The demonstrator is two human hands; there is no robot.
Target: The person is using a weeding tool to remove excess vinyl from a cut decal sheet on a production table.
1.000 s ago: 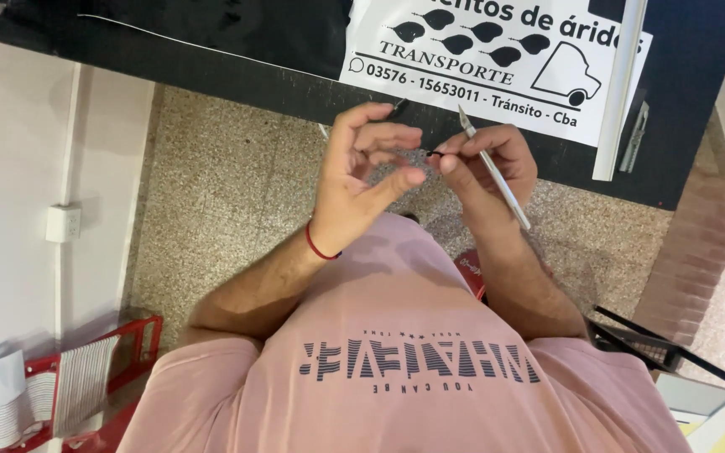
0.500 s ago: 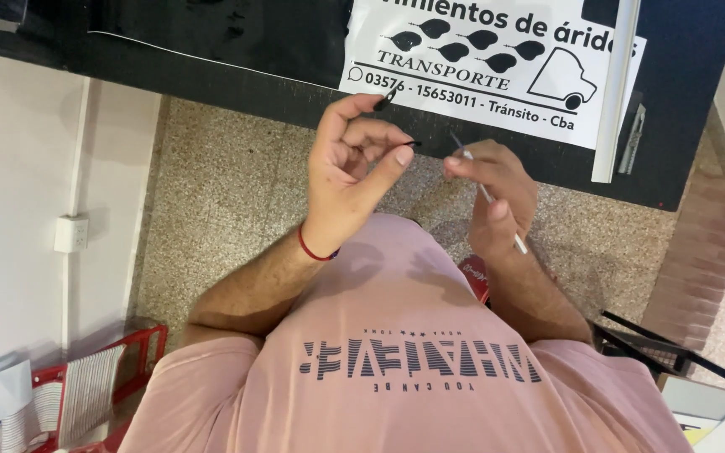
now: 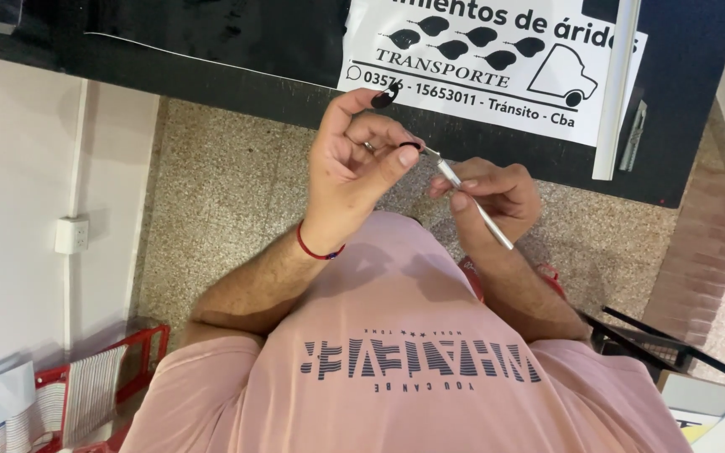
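A: In the middle of the view, above the pink shirt, the two hands meet. The left hand has thumb and forefinger pinched together on a small dark scrap, with a second dark bit stuck at a raised fingertip. The right hand is closed around a thin silvery tool, its tip touching the scrap.

B: How should that be done well, would you say?

A: I'd judge a steady pinch matters most — keep the scrap tight between the fingers and let only the tool's tip work, angled away from the skin. Small, light strokes, since the piece is tiny.

B: And the count?

A: Two hands, one tool, two dark bits as far as I can tell — they are very small. One red cord bracelet on the left wrist. Farther out, one black desk carrying one white printed sheet and one white strip to its right. Down at the near left, one red rack on the speckled floor.
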